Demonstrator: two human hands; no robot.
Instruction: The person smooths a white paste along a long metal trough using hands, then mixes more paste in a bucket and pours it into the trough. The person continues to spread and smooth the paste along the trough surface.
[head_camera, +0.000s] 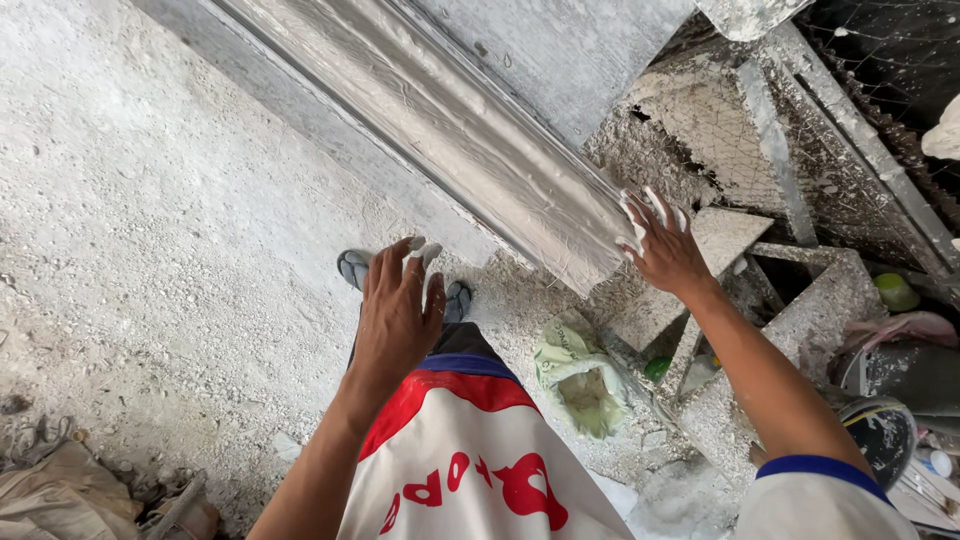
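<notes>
Your right hand (668, 252), plaster-caked fingers (655, 203) spread, presses on the near end of the long grey moulded plaster cornice (470, 130) running diagonally across the rough plaster-crusted bench (730, 235). Your left hand (398, 315) hangs free beside it, fingers loosely together, above the open dusty floor (150, 250) to the left.

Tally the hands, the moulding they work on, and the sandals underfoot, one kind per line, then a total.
Hands: 2, the left hand hovering free, the right hand touching the moulding's end
Long plaster moulding: 1
Grey sandals: 2
Total: 5
</notes>
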